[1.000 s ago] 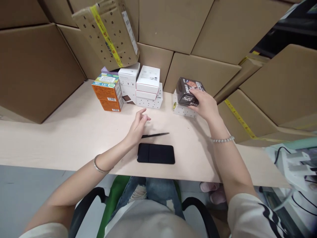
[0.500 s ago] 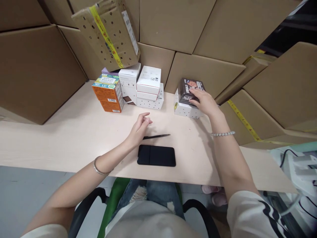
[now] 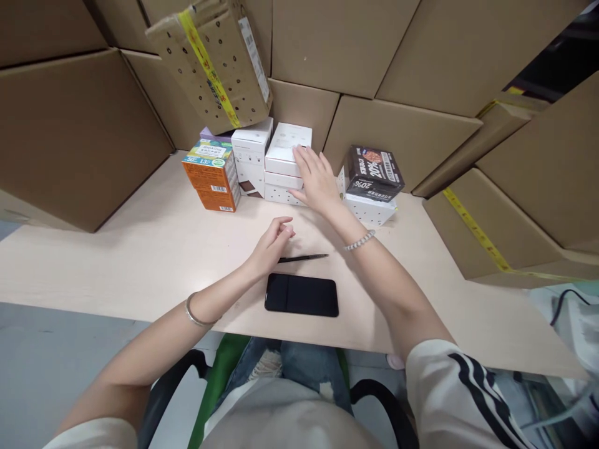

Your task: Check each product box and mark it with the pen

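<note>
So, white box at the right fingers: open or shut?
Looks shut: the white box has a flat top, no flap raised; the right hand covers its near right corner.

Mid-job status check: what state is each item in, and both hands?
Black rectangular smartphone: flat, screen dark.
Slim black pen: lying flat.
Dark printed cardboard box: closed, atop a white dotted cardboard box.
Stacked white cardboard boxes: closed, partly hidden.
Brown dotted cardboard parcel: tilted, yellow-taped.
Left hand: partly open, fingers curled.
Right hand: open at the white stack; contact unclear.
</note>
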`<state>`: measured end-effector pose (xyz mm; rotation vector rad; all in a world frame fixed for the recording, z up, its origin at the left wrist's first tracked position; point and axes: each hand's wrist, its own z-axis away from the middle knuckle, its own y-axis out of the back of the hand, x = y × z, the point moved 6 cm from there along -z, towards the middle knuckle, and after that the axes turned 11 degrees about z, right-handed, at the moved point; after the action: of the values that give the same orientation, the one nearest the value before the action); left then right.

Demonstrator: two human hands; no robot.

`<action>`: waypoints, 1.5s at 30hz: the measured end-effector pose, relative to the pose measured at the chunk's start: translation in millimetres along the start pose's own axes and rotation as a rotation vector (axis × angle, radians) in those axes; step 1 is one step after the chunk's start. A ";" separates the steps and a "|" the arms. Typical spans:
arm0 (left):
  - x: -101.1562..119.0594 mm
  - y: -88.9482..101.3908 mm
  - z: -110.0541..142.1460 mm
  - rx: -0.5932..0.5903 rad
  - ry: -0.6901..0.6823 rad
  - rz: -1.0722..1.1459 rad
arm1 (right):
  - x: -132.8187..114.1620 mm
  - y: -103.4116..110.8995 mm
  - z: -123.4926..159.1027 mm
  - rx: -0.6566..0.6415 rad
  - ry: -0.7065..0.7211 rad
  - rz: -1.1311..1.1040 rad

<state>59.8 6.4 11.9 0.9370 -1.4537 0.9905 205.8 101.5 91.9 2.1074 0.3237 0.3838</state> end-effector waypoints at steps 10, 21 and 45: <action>-2.7 4.5 -5.1 0.094 0.055 0.294 | 0.4 26.3 38.0 0.172 0.013 -0.060; 12.4 1.3 1.1 0.035 0.045 0.498 | -50.3 68.3 166.3 0.246 0.094 -0.152; 12.6 -24.7 21.7 -0.489 -0.230 0.118 | -46.7 20.8 168.9 -0.242 -0.364 -1.300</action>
<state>74.4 -22.8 25.2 0.6230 -1.8540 0.5750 231.0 -55.9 16.2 1.3114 1.2226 -0.6788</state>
